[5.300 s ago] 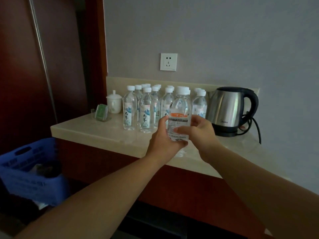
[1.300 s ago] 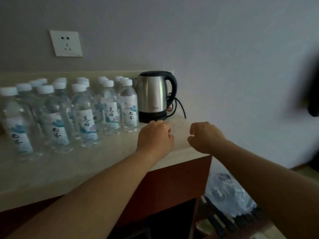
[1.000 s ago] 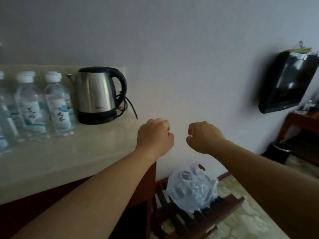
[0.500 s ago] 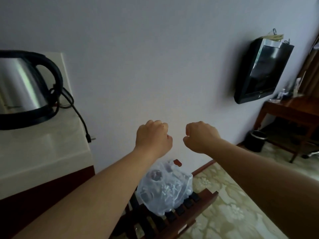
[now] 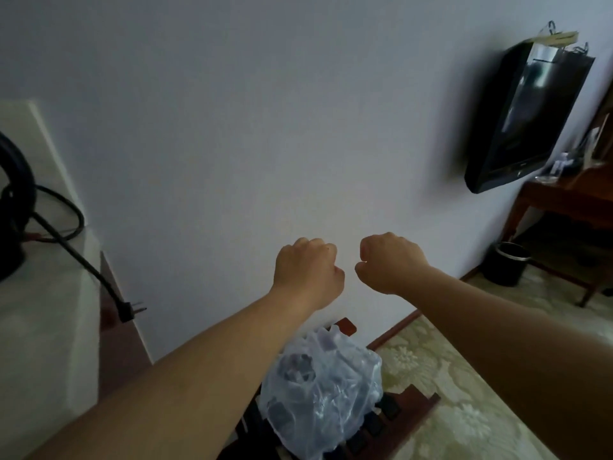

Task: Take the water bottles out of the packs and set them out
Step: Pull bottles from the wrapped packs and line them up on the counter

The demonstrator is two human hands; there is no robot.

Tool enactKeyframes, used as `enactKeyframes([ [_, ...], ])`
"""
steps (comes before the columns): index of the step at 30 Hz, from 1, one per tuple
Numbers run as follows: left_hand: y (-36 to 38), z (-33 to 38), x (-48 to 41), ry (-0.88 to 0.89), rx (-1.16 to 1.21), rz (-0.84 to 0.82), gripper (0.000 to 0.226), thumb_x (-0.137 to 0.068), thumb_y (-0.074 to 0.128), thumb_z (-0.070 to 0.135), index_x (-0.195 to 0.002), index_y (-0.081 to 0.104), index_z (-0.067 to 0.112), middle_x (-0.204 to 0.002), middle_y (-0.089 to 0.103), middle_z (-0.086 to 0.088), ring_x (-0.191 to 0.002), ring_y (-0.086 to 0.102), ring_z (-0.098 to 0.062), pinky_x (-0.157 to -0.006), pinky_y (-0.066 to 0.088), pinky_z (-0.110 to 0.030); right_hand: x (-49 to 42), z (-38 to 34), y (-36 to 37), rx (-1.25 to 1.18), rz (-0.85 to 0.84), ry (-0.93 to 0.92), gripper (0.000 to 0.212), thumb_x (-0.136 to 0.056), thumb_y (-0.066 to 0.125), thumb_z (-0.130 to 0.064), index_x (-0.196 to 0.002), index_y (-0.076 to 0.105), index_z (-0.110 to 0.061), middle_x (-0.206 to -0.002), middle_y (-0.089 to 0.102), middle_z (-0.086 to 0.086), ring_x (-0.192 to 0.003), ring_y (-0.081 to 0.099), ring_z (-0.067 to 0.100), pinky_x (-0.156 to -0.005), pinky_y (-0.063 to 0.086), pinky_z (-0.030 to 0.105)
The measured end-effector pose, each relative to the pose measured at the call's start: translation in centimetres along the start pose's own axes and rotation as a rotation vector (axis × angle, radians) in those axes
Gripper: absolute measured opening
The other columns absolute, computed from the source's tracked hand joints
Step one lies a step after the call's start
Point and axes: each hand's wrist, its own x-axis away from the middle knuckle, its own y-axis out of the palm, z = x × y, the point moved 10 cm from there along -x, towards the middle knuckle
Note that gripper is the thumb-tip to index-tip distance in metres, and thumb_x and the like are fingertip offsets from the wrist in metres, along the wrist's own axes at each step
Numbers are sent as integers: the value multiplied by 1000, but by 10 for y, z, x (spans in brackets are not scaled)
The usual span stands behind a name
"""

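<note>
Dim, greyish light; the television [image 5: 527, 117] (blurred, with glare) and frame edges bow from the wide lens

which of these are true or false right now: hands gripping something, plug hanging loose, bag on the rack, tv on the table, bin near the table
The left hand and right hand each grip something: false, fingers curled, nothing held.
The plug hangs loose off the counter: true.
The plastic bag sits on the slatted rack: true.
The television lies on the wooden table: false, it hangs on the wall.
The bin stands near that table: true.
</note>
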Motion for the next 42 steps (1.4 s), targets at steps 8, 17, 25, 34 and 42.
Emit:
enactKeyframes([
  [8,72,-19,-23,-103,24,-84,20,-90,47,22,-96,64,15,-89,62,0,-77,50,-14,-63,38,-27,-65,-7,58,6,-76,-132,28,-89,48,-28,-112,59,-16,-104,63,3,-88,60,21,-68,43,28],
  [17,166,-54,-16,-399,16,-137,18,-88,51,25,-93,64,14,-85,62,-1,-75,56,-18,-70,53,-34,-99,-4,170,15,-234,-317,26,-88,50,-25,-110,61,-17,-104,64,4,-89,60,22,-70,42,28],
  [25,291,-77,63,-620,79,-304,16,-86,49,24,-88,62,15,-92,63,-3,-86,58,-24,-65,38,-30,-83,6,299,-24,-441,-409,31,-89,49,-28,-116,59,-17,-114,63,6,-100,60,26,-77,46,31],
  [34,391,-124,125,-886,236,-449,22,-94,44,20,-73,45,20,-65,44,10,-59,44,-6,-47,23,-19,-84,11,399,-139,-593,-377,28,-90,51,-25,-115,61,-15,-111,64,5,-93,60,20,-74,44,25],
  [42,511,-121,144,-889,349,-823,7,-93,43,16,-98,47,17,-117,57,-7,-105,54,-26,-78,36,-32,-85,34,486,-286,-632,-226,26,-90,47,-17,-111,62,-17,-111,62,2,-91,54,18,-75,41,25],
])
